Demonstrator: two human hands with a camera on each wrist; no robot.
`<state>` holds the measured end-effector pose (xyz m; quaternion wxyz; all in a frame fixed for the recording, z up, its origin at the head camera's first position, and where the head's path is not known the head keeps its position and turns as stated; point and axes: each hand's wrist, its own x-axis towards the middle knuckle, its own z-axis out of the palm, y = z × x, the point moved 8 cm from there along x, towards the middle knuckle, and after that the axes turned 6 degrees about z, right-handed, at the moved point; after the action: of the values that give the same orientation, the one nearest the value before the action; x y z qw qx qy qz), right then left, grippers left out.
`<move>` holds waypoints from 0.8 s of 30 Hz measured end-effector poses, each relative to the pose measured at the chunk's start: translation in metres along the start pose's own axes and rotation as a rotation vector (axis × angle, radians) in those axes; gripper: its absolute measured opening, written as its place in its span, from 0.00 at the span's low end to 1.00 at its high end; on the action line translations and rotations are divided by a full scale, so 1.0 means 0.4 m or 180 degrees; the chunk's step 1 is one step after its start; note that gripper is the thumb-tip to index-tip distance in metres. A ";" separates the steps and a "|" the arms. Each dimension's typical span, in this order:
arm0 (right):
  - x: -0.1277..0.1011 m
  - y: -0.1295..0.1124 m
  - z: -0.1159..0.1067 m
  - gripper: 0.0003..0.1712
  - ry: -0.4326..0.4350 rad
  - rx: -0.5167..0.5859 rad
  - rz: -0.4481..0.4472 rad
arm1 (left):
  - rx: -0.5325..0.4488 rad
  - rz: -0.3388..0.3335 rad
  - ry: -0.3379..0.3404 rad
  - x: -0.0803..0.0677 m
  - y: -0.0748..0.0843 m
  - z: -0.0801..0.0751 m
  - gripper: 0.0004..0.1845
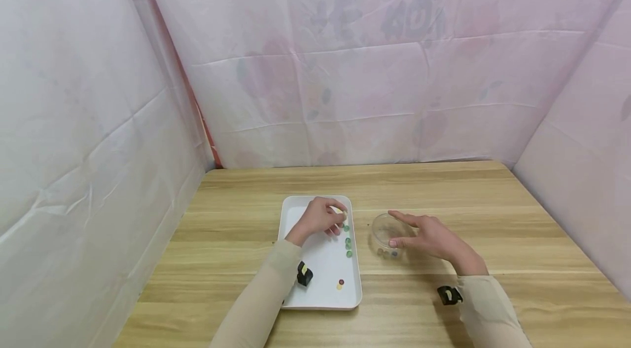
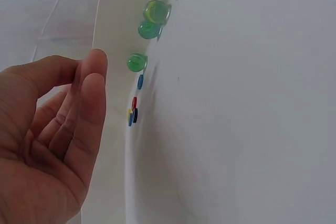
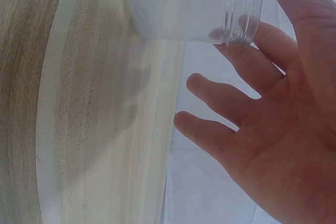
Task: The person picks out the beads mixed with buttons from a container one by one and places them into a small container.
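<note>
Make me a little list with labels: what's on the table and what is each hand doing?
Table: wooden table
Tray: white tray, left of the jar
In tray: green marbles along its right side, small coloured discs near the front
Jar: clear jar, a few marbles inside
Left hand: over the tray, fingers curled; whether it holds a marble is unclear
Right hand: open, fingers touching the jar
</note>
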<state>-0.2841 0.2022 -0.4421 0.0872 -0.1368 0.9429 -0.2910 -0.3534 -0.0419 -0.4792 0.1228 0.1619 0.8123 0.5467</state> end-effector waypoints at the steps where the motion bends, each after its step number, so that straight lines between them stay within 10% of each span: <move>1: -0.001 0.000 0.000 0.51 0.0002 0.0009 -0.0003 | -0.0010 0.0021 0.0004 0.000 0.002 -0.002 0.10; 24: -0.002 -0.004 0.001 0.51 -0.0022 0.0067 0.0064 | -0.0009 0.0439 -0.0026 -0.001 0.075 0.003 0.13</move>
<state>-0.2830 0.2008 -0.4416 0.0947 -0.1273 0.9408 -0.2996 -0.3486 -0.0304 -0.4518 0.0884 0.2196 0.7979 0.5543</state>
